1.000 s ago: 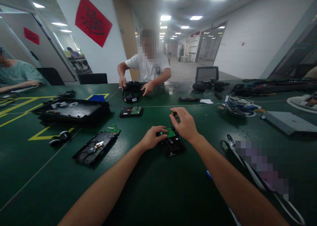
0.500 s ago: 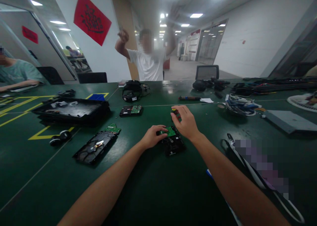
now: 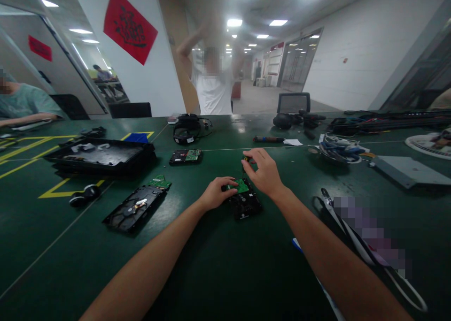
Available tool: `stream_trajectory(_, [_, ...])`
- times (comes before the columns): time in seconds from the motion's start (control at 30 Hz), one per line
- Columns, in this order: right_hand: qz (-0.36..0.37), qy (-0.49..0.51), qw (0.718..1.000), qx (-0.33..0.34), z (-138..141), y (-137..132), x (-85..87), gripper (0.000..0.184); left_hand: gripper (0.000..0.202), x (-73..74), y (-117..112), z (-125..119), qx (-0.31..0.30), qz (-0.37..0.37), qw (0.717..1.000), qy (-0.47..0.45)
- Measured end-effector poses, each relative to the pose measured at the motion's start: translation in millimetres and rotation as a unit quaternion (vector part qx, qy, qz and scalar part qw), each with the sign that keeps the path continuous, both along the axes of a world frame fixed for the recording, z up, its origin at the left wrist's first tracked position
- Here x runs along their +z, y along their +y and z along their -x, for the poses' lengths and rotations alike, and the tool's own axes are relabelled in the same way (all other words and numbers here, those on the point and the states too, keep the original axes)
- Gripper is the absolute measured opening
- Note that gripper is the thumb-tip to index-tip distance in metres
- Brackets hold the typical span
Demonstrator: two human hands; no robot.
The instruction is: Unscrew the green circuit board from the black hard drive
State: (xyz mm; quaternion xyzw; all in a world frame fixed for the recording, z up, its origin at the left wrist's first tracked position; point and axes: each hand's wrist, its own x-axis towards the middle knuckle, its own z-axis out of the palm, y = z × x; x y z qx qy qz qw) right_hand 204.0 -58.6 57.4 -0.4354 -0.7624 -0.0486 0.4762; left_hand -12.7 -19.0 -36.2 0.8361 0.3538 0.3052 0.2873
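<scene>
A black hard drive [image 3: 246, 205] with a green circuit board [image 3: 241, 186] at its far end lies flat on the table before me. My left hand [image 3: 218, 193] grips it from the left, fingers curled over the board's edge. Above the board, my right hand [image 3: 264, 169] pinches a small screwdriver [image 3: 246, 159] between thumb and fingers. Its handle shows black and yellow, and the thin shaft points down at the board. The exact spot where the tip meets the board is too small to make out.
To the left lie a black drive casing [image 3: 136, 208], a second drive [image 3: 185, 156] and a large black tray [image 3: 102, 152]. On the right are a lanyard [image 3: 329, 199], bundled cables [image 3: 340, 149] and a grey metal box [image 3: 412, 171]. A person [image 3: 213, 93] is across the table.
Both hands keep nearly the same place, the screwdriver still upright over the board. The person opposite has brought their raised arms up and inward over the head.
</scene>
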Motion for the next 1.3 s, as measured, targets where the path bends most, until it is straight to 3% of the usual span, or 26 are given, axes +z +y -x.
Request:
stream_trajectory(0.4, [0.002,0.025,1.000,-0.005,0.1,3.1,-4.1,0.025,0.030,2.0,-1.1,-0.3,0.000,0.007,1.000,0.003])
stream_trajectory(0.6, [0.004,0.001,1.000,-0.009,0.5,-1.3,1.4,0.015,0.030,0.1,0.7,0.8,-0.003,0.010,1.000,-0.003])
stream_trajectory(0.83, [0.005,0.009,1.000,-0.006,-0.6,0.0,2.0,0.025,0.030,0.8,0.0,0.8,0.000,0.012,1.000,-0.003])
stream_trajectory(1.3, [0.004,0.005,1.000,0.006,-3.0,1.8,6.2,0.016,0.028,2.3,-1.4,-0.4,-0.002,0.008,1.000,-0.003])
